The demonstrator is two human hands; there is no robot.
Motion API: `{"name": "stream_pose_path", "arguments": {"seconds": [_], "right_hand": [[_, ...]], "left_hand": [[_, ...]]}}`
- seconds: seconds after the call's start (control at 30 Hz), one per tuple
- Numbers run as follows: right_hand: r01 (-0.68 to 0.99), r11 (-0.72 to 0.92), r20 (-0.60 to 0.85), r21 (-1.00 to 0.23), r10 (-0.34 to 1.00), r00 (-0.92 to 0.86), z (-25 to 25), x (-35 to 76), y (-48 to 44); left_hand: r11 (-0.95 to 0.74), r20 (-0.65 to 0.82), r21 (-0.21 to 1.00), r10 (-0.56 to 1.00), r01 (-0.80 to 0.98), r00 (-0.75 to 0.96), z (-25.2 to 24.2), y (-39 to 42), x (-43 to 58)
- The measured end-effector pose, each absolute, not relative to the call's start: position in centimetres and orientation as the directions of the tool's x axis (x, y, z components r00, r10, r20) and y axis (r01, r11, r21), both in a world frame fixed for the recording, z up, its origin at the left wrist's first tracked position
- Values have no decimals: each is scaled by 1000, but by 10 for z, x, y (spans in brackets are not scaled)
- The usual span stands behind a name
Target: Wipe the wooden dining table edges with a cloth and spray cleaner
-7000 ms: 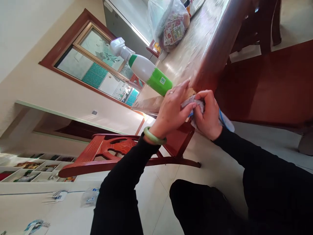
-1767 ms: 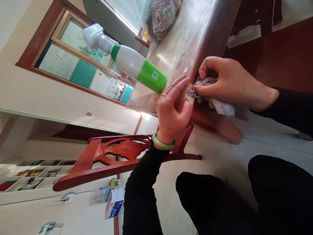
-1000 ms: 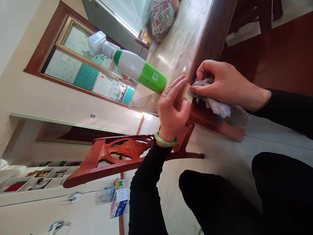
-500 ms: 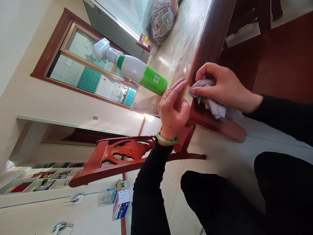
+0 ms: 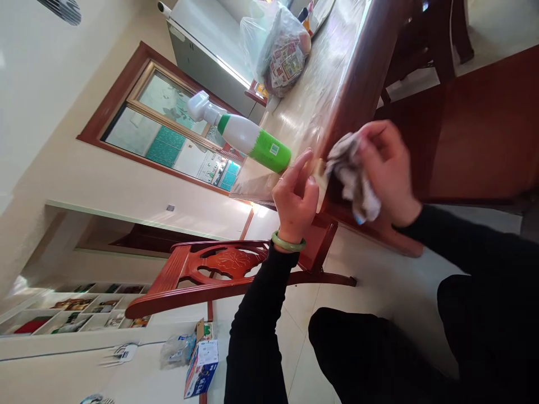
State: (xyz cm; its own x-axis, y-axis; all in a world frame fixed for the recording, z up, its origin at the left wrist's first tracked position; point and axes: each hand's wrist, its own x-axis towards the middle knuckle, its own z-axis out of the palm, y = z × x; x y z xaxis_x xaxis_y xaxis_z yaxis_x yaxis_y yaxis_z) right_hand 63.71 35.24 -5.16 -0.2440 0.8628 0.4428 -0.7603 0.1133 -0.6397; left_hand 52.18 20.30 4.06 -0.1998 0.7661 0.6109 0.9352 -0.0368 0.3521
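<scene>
My right hand (image 5: 387, 168), blurred by motion, pinches a crumpled greyish-white cloth (image 5: 356, 179) between thumb and fingers beside the table's wooden edge. The cloth's loose end hangs away from the fingers. My left hand (image 5: 295, 196), with a green bangle at the wrist, is at the table corner; its index finger is stretched out and the thumb is apart from the fingertip. Its other fingers are partly hidden. Just beyond the left fingertips stands a white and green spray bottle (image 5: 256, 140) on the covered tabletop (image 5: 290, 118).
A plastic bag of packets (image 5: 288, 62) lies farther along the table. A carved wooden chair (image 5: 227, 264) stands beside my left arm. Dark red wooden seating (image 5: 475, 123) is at the right. A blue and white box (image 5: 202, 365) sits by the wall.
My right hand has shifted with the cloth, which now hangs more loosely. My left fingers have drawn in from a flatter spread. The whole view has tilted slightly.
</scene>
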Motion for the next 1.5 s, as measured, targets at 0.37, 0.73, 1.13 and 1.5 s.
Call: {"name": "stream_pose_path", "arguments": {"seconds": [0.37, 0.73, 1.13, 1.5], "right_hand": [[-665, 527, 730, -529, 683, -39, -69, 589, 337], [-754, 483, 748, -446, 663, -17, -60, 611, 304], [-675, 484, 664, -557, 748, -11, -68, 613, 316], [-674, 290, 571, -680, 785, -239, -56, 623, 344]], "left_hand": [[-4, 701, 324, 673, 946, -237, 46, 206, 547], [-3, 708, 320, 665, 947, -237, 42, 206, 547], [-9, 713, 268, 674, 963, -192, 39, 205, 542], [-102, 713, 286, 687, 953, -140, 37, 205, 535]]}}
